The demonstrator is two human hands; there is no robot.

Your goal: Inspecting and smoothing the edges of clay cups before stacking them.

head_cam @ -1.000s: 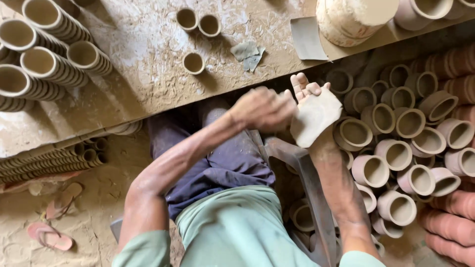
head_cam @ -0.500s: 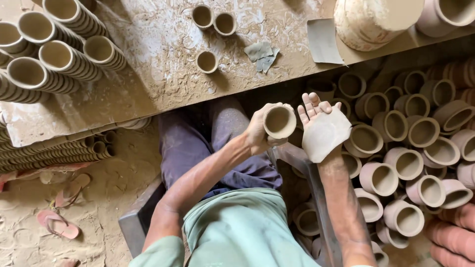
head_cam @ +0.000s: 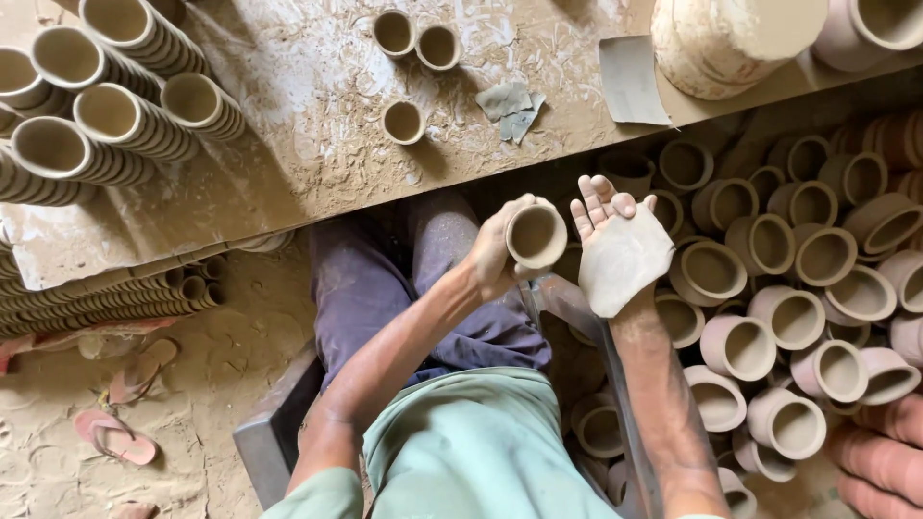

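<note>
Clay cup [head_cam: 536,234], small and unfired, gripped in the left hand [head_cam: 497,252] just above the lap, mouth turned up toward the camera, fingers wrapped round its wall and thumb hidden behind. Held at 9 o'clock from the right hand [head_cam: 615,240], close but apart, likely so the rim can be looked over. Right hand open, palm up, fingers spread and lightly curled, with a pale rubbing pad [head_cam: 623,259] lying flat across the palm, probably kept ready for smoothing.

From the head view: dusty wooden board [head_cam: 288,163] at 12 o'clock, three loose cups [head_cam: 404,122] standing on it, torn grey scraps [head_cam: 511,99] beside them, nested cup stacks [head_cam: 115,106] at 10 o'clock. Heap of finished cups [head_cam: 788,288] at 3 o'clock, within reach of the right arm. Pink sandals [head_cam: 120,423] on the sandy floor at 8 o'clock.

Against the frame half a second back: cup tilted slightly more toward the camera, hands barely shifted, pad unchanged on the palm. A second back, left hand lay over the pad, cup hidden.
</note>
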